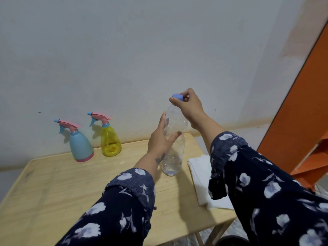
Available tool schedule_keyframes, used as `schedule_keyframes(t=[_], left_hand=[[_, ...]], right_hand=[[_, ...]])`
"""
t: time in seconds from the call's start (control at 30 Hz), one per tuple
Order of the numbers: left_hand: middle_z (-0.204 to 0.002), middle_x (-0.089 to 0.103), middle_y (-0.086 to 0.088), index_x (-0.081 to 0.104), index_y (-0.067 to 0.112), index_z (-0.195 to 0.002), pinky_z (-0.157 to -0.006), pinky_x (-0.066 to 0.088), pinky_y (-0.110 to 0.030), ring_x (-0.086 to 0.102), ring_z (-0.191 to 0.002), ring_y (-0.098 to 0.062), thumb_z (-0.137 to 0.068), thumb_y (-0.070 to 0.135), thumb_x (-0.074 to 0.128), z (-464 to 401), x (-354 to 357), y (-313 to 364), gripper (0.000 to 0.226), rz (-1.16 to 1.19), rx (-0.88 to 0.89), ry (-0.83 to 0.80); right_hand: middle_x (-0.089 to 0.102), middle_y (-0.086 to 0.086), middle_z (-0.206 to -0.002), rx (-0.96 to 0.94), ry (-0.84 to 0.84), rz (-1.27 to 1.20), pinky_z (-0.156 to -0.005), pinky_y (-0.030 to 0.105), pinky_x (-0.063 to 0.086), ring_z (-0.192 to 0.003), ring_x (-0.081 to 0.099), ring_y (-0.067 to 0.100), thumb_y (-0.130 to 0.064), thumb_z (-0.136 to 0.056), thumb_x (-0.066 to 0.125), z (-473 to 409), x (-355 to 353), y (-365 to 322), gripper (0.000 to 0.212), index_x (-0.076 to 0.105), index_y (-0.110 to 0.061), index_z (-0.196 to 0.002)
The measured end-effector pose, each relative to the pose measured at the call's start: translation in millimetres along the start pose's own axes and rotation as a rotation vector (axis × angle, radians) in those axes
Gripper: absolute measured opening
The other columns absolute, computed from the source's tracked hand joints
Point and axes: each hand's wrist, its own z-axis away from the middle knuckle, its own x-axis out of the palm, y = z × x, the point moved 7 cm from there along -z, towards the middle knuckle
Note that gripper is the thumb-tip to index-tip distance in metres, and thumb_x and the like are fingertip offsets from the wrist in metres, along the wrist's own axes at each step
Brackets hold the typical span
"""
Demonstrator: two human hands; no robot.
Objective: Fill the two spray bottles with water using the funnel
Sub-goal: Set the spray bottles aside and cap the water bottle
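A clear plastic water bottle (174, 146) stands on the wooden table (58, 185), with a little water at its bottom. My left hand (160, 137) grips the bottle around its upper body. My right hand (188, 105) pinches the blue cap (178, 97) on top of the bottle. Two spray bottles stand at the back of the table by the wall: a light blue one (79, 142) on the left and a see-through yellow one (110, 139) to its right, both with pink and blue trigger heads on. No funnel is in view.
A folded white cloth or paper (202, 174) lies on the table's right side, partly under my right sleeve. An orange frame (301, 112) slants up at the far right. The white wall stands close behind the table.
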Motion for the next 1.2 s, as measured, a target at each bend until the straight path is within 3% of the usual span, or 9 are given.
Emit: schedule_keyframes(t=[0.1,0.17,0.27,0.43,0.57,0.7,0.8,0.97,1.2], left_hand=[[-0.154,0.035,0.011,0.009,0.043,-0.151,-0.102,0.037,-0.029,0.044,-0.136,-0.021,-0.086,0.038,0.070,1,-3,-1,0.090,-0.005,0.013,0.018],[-0.153,0.036,0.010,0.009,0.043,-0.152,-0.102,0.038,-0.031,0.046,-0.134,-0.022,-0.085,0.037,0.071,2,-5,-2,0.091,-0.010,0.010,0.032],[-0.152,0.037,0.010,0.011,0.042,-0.152,-0.099,0.037,-0.027,0.047,-0.133,-0.021,-0.085,0.036,0.072,2,-6,-2,0.091,-0.015,0.003,0.036],[-0.154,0.034,0.011,0.010,0.043,-0.152,-0.106,0.037,-0.032,0.044,-0.135,-0.020,-0.085,0.036,0.072,7,-3,1,0.092,0.012,0.004,0.006],[-0.158,0.025,0.009,-0.003,0.040,-0.152,-0.112,0.032,-0.034,0.035,-0.141,-0.019,-0.086,0.026,0.072,9,-5,1,0.101,-0.033,-0.001,-0.075],[-0.160,0.021,0.007,-0.011,0.033,-0.152,-0.110,0.029,-0.027,0.029,-0.144,-0.016,-0.081,0.023,0.077,16,-10,-19,0.115,-0.238,-0.027,-0.205],[-0.158,0.026,0.005,0.015,0.025,-0.154,-0.107,0.029,-0.025,0.031,-0.142,-0.016,-0.079,0.030,0.077,23,-19,-47,0.097,-0.539,-0.003,-0.275],[-0.162,0.014,0.006,0.025,0.029,-0.151,-0.117,0.022,-0.047,0.010,-0.149,-0.017,-0.080,0.019,0.075,26,-31,-107,0.087,-0.961,0.021,-0.509],[-0.162,0.006,0.010,0.027,0.036,-0.147,-0.118,0.012,-0.049,0.002,-0.150,-0.015,-0.094,0.022,0.058,7,-30,-136,0.062,-1.232,0.336,-0.601]], right_hand=[[0.058,0.000,-0.091,-0.042,-0.002,-0.017,-0.064,0.019,0.039,-0.078,0.053,0.012,-0.029,-0.084,0.070,4,5,-1,0.032,0.044,-0.017,-0.099],[0.065,0.002,-0.102,-0.023,-0.093,-0.041,-0.066,0.016,0.039,-0.092,0.061,0.010,-0.033,-0.089,0.064,5,11,-1,0.031,0.049,-0.024,-0.114],[0.067,0.006,-0.109,-0.022,-0.062,-0.004,-0.068,0.018,0.043,-0.105,0.063,0.018,-0.031,-0.090,0.061,0,6,-3,0.021,0.061,-0.022,-0.109],[0.061,-0.001,-0.098,-0.087,0.117,0.079,-0.068,0.018,0.045,-0.084,0.057,0.010,-0.039,-0.081,0.071,8,4,-4,0.039,0.052,-0.013,-0.104],[0.060,0.000,-0.113,-0.068,0.009,0.009,-0.087,0.026,0.046,-0.104,0.056,0.011,-0.044,-0.081,0.070,17,8,7,0.046,0.046,-0.022,-0.114],[0.034,0.000,-0.149,0.006,-0.036,-0.028,-0.110,0.039,0.035,-0.137,0.035,0.015,-0.047,-0.077,0.073,36,10,48,0.080,0.025,-0.038,-0.141],[0.021,0.003,-0.156,0.091,-0.067,-0.004,-0.114,0.039,0.029,-0.141,0.028,0.017,-0.038,-0.073,0.079,55,14,85,0.104,0.008,-0.034,-0.148],[0.019,0.003,-0.156,0.174,-0.101,0.111,-0.115,0.040,0.027,-0.143,0.023,0.018,-0.034,-0.065,0.086,75,28,138,0.118,0.003,-0.034,-0.149],[0.011,-0.002,-0.159,0.149,-0.006,0.134,-0.107,0.027,0.025,-0.144,0.018,0.016,-0.024,-0.069,0.085,79,44,161,0.119,-0.003,-0.038,-0.148]])
